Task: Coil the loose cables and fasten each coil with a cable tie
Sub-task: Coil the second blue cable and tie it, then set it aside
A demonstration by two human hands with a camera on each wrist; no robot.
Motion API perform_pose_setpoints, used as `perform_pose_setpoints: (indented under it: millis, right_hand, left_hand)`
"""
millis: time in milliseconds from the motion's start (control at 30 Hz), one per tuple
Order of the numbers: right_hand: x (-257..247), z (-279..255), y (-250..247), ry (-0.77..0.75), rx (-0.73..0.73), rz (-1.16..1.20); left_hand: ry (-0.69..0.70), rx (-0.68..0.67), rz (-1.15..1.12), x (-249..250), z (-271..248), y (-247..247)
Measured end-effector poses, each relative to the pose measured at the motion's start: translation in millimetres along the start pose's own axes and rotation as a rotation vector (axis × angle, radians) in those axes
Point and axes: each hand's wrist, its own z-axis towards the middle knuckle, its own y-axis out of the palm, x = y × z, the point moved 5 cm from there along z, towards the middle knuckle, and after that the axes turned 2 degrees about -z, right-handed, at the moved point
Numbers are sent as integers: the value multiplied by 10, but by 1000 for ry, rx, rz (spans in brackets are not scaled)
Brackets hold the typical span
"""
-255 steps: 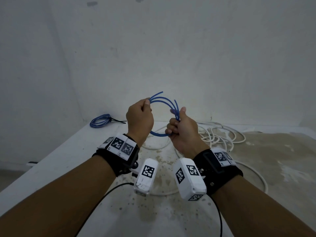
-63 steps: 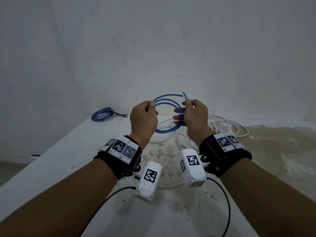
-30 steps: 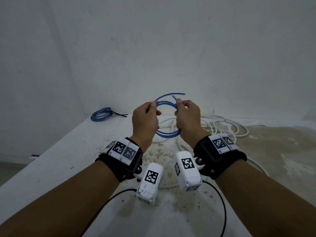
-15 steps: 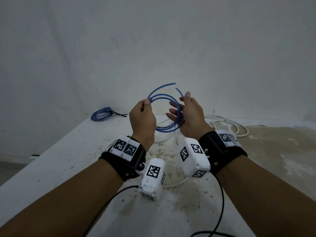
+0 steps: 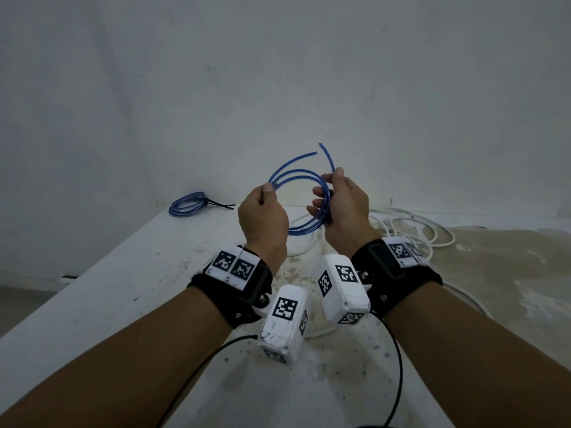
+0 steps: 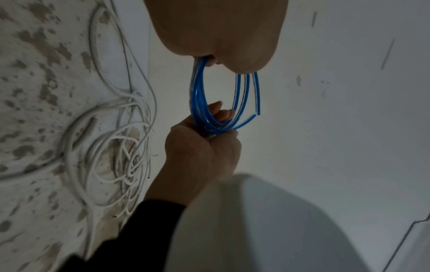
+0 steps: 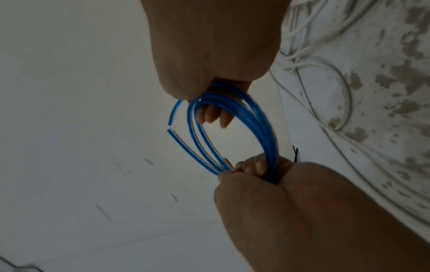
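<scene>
White, stained tabletop [image 5: 129,288] runs to a bare wall. At its far left lies one tied blue cable coil [image 5: 187,204] with a black cable tie [image 5: 220,205]. Above the table your left hand [image 5: 262,217] pinches one loose blue cable coil [image 5: 296,177], three or so loops, two free ends. Your right hand [image 5: 343,208] curls around its other side. One tangle of white cables [image 5: 417,230] lies right.
</scene>
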Motion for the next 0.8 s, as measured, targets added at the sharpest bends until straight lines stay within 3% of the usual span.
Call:
perform_pose_setpoints:
  millis: [67,267,467,633,800]
  right_hand:
    - [53,-18,-3,56,1,69]
    - [373,-175,-12,261,-188,405]
    - [353,-160,132,193,-219,369]
    - [284,-51,146,150,-154,313]
    - [317,55,-58,236,-248,211]
  left_hand:
    - [35,39,14,31,2,-12]
    - [82,179,10,70,110,-99]
    - [90,201,54,51,118,-155]
    - [-23,97,0,-50,18,-107]
    - [-108,-171,-30,6,-21,-66]
